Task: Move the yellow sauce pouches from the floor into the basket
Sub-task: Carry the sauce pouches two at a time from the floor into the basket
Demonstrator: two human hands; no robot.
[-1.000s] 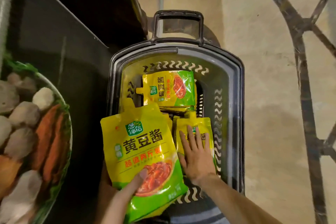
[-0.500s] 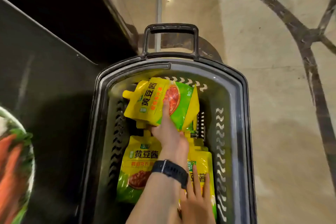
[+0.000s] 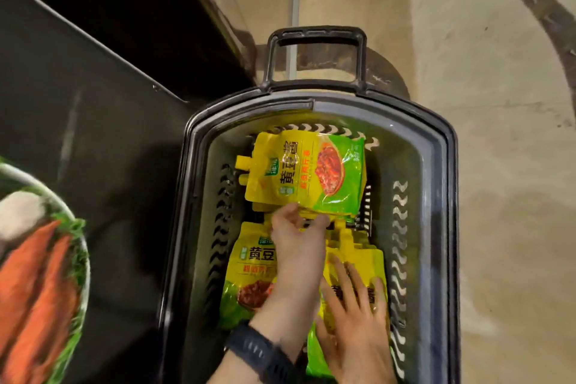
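Inside the basket (image 3: 436, 165), the left hand (image 3: 296, 246) pinches the near edge of the far pouch (image 3: 311, 178), which lies at 12 o'clock from the grip, long axis 9 to 3, spout at 9; the right hand (image 3: 355, 321), farther off, presses spread, flat fingers (image 3: 341, 274) on the right pouch (image 3: 358, 256) at 5 o'clock. Half a second earlier the far pouch sat skewed under the left fingers; now it lies squarer

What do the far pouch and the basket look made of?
The far pouch looks like flexible plastic film, glossy: it wrinkles and catches glare, and its yellow spout looks stiffer. The basket appears to be hard moulded plastic, dark grey with a dull sheen, with cut-out slots in its walls.
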